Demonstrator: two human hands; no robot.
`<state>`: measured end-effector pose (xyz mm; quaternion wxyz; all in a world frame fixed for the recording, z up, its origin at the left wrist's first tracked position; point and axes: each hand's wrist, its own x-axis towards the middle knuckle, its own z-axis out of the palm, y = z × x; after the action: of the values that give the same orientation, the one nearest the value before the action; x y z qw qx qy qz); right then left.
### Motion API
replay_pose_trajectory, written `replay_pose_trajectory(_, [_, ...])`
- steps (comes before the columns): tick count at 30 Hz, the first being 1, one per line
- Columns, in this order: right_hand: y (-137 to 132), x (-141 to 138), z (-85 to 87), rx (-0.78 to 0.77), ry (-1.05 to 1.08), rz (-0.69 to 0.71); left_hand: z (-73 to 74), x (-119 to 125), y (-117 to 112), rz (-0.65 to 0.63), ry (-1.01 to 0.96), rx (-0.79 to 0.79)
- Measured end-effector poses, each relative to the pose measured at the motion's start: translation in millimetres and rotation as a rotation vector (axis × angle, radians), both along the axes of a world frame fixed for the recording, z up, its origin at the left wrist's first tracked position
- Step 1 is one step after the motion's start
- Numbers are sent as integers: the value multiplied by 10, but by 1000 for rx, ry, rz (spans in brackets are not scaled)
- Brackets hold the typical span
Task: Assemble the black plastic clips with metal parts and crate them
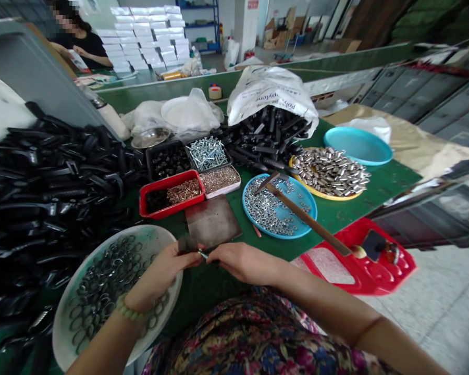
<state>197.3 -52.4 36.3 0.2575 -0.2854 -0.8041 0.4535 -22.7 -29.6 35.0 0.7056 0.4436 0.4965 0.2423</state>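
Just in front of the steel plate (pixel 213 221), my two hands meet. My left hand (pixel 174 263) is closed around a dark part (pixel 188 244), most of it hidden by the fingers. Thumb and fingers of my right hand (pixel 244 263) pinch a small shiny metal piece (pixel 204 255), thin like a screw, which touches the left fingertips. Below my left wrist lies a white basin (pixel 58 323) of metal rings. Behind the plate stand a red tray (pixel 143 203) with copper-coloured rivets and a dark box of silver screws (pixel 207 153).
Black plastic parts (pixel 42 192) are heaped at left; more spill from a white sack (pixel 273 91). A hammer (pixel 300 213) lies across a blue dish (pixel 247 205) of nuts. Metal sleeves (pixel 328 169) fill a yellow dish. A red stool (pixel 398 271) stands at right. Another person (pixel 86 47) sits opposite.
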Motion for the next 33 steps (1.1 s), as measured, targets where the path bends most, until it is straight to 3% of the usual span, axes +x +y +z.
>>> replay_pose_trajectory(2, [5, -12, -84, -104, 105, -7, 88, 8, 59, -115, 79, 50])
replay_pose_trajectory(5, [-15, -93, -259, -595, 579, -92, 188, 59, 90, -107, 144, 235])
replay_pose_trajectory(8, [-51, -181, -353, -1103, 993, -138, 207, 143, 32, -18, 231, 596])
replay_pose_trajectory(10, [-62, -200, -343, -1247, 1076, -177, 173, 196, -11, 21, 280, 832])
replay_pose_trajectory(13, [-29, -169, -300, -1223, 1062, -233, 92, 230, -22, 68, 354, 1048])
replay_pose_trajectory(17, [39, -112, -299, -1104, 958, -270, 59, 194, 2, 48, 493, 1078])
replay_pose_trajectory(20, [46, -105, -322, -1030, 895, -266, 139, 160, 3, 6, 461, 908])
replay_pose_trajectory(25, [10, -103, -312, -941, 750, -242, 260, 91, 27, -156, 157, 391])
replay_pose_trajectory(28, [-20, -50, -229, -717, 520, -246, 230, 56, 31, -105, 50, 182])
replay_pose_trajectory(31, [-56, -10, -142, -485, 270, -263, 210, 46, 4, -43, -82, 84])
replay_pose_trajectory(33, [-78, -28, -125, -533, 358, -261, 241, 53, -26, -46, -110, 137])
